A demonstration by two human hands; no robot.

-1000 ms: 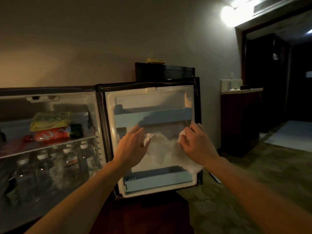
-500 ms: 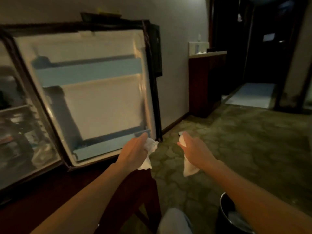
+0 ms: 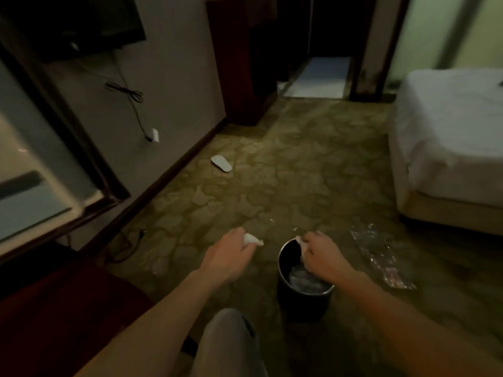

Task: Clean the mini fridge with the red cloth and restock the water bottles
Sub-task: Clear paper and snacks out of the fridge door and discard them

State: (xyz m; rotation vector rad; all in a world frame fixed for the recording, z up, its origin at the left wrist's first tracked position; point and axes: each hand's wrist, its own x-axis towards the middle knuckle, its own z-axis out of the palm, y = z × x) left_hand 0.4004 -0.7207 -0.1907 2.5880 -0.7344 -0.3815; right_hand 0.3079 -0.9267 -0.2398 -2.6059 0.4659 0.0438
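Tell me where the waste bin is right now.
In the head view the black waste bin stands on the carpet low and right of centre, directly under the right hand, with the left hand just to its left.

Two hands, left hand (image 3: 228, 256) and right hand (image 3: 322, 255), two white tissue pieces, one (image 3: 251, 239) in each (image 3: 300, 242), one black bin (image 3: 283, 268), one slipper (image 3: 221, 163), one bed (image 3: 449, 131), one fridge door (image 3: 40, 164).

carpet (image 3: 299, 170) is olive green with a cracked-stone kind of pattern, bin (image 3: 283, 270) is black, tissue (image 3: 251, 239) bits are white, bed (image 3: 449, 137) all white, slipper (image 3: 221, 163) white too, cabinet (image 3: 234, 63) dark reddish brown
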